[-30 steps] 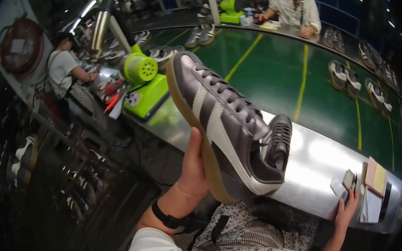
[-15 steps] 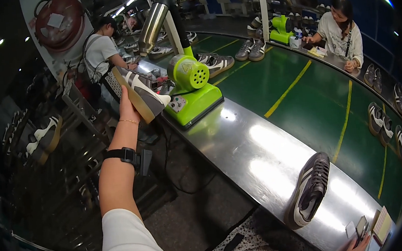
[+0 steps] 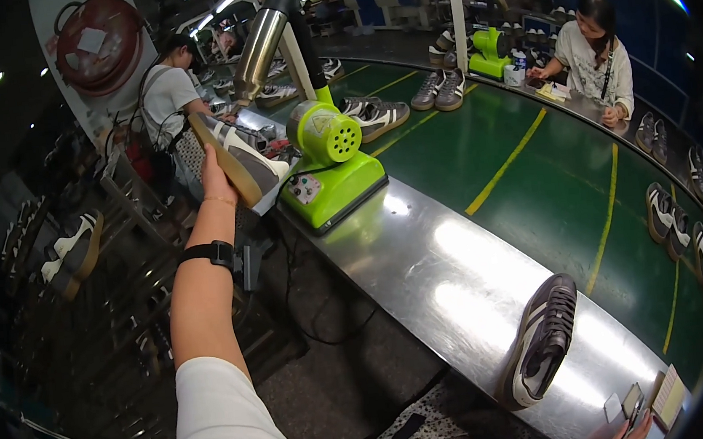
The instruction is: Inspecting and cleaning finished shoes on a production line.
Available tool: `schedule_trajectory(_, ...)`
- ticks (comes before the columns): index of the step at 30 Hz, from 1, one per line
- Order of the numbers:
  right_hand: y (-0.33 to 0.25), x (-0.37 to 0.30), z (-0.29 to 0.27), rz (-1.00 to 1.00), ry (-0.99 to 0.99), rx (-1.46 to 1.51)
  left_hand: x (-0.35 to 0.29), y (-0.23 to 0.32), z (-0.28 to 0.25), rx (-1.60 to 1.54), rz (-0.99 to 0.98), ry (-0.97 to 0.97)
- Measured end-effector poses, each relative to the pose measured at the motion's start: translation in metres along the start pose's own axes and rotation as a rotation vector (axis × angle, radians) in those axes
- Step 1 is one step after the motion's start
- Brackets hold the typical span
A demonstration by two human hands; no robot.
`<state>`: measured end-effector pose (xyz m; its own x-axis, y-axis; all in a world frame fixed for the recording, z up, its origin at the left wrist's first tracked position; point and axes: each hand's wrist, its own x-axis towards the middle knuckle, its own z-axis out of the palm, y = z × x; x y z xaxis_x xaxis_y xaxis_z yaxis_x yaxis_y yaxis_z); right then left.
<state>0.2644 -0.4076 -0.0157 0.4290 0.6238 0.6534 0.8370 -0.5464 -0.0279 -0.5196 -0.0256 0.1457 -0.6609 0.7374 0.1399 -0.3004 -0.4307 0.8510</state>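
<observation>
My left hand (image 3: pixel 217 182) is closed around a grey and white sneaker (image 3: pixel 249 162) with a gum-coloured sole, at the end of my outstretched arm. The sneaker is tilted beneath the metal nozzle (image 3: pixel 256 59) of a bright green hot-air blower (image 3: pixel 334 166), a little apart from it. A brown sneaker (image 3: pixel 540 337) with pale stripes and dark laces rests on the metal bench (image 3: pixel 422 246). At the lower right edge my right hand (image 3: pixel 633 431), partly cut off, has its fingers around a small dark flat object (image 3: pixel 633 401) that I cannot make out.
A paper pad (image 3: pixel 667 396) lies beside my right hand. Past the bench runs a green conveyor belt (image 3: pixel 497 146) with yellow lines, carrying several sneakers (image 3: pixel 441 90). Two people work nearby, one across the belt. At left is a dark rack with sneakers (image 3: pixel 71 255).
The view has shifted slightly. My left hand still holds the sneaker by the nozzle, now tilted a little differently. The brown sneaker stays on the bench.
</observation>
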Motion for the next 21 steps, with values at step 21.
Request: schedule_trajectory(21,-0.174,0.030,-0.070,0.447,-0.845,1.986,-0.439,-0.088,0.208,0.163,0.076,-1.388)
